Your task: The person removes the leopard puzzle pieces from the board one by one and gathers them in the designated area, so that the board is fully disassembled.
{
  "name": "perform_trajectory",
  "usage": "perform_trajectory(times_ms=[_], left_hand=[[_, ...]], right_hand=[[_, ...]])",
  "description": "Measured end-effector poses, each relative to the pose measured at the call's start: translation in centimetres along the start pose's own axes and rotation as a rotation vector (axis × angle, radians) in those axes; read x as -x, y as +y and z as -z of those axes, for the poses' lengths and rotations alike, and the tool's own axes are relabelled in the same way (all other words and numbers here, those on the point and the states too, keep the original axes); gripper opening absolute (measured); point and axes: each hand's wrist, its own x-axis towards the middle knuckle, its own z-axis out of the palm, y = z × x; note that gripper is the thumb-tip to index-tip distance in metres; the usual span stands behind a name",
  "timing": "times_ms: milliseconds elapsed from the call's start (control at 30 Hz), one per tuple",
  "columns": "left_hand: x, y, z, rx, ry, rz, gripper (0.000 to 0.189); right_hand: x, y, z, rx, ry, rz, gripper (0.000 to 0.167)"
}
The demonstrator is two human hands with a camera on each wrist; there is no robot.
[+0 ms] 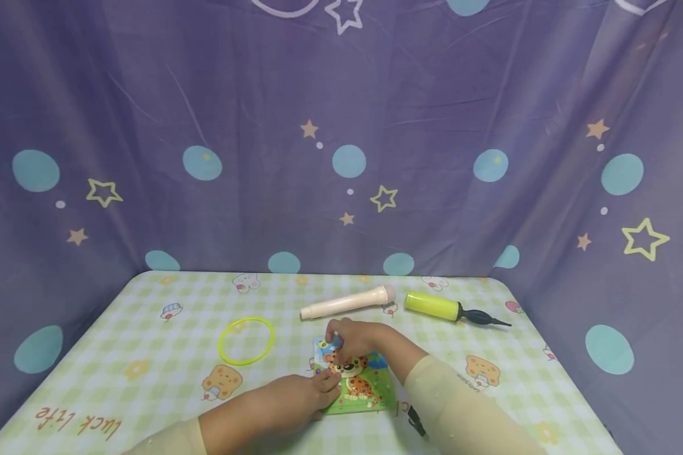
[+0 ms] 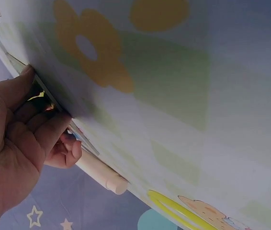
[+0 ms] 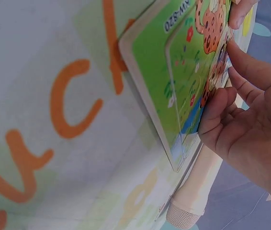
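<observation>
A flat puzzle board [image 1: 370, 401] with a cartoon leopard on a green ground lies on the table. My left hand [image 1: 304, 398] holds the board's left edge, thumb near the lower corner and fingers on the picture. Over the upper left part of the board, my right hand [image 1: 355, 338] pinches a small puzzle piece [image 1: 336, 341] between thumb and fingers; most of it is hidden. Seen from the right wrist, the thumb and fingers [image 3: 250, 67] are down at the leopard picture, and the board's marked corner [image 3: 176, 17] shows.
Behind the board lies a pale toy microphone [image 1: 347, 303]. A yellow hand pump [image 1: 432, 306] with a black nozzle is at the back right. To the left is a yellow ring [image 1: 221, 344]. A small black object [image 1: 415, 420] sits by the right sleeve. A purple curtain [image 1: 262, 208] hangs behind the table.
</observation>
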Motion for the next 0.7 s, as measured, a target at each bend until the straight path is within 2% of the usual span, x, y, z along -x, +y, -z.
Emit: perform_trajectory(times_ms=[533,700], left_hand=[[0.02,0.00,0.10,-0.040,0.005,-0.009,0.054],[0.04,0.01,0.07,-0.022,0.007,-0.007,0.054]], right_hand=[[0.27,-0.12,-0.01,0.005,0.024,0.015,0.041],[0.27,-0.06,-0.15,-0.009,0.030,0.031,0.042]])
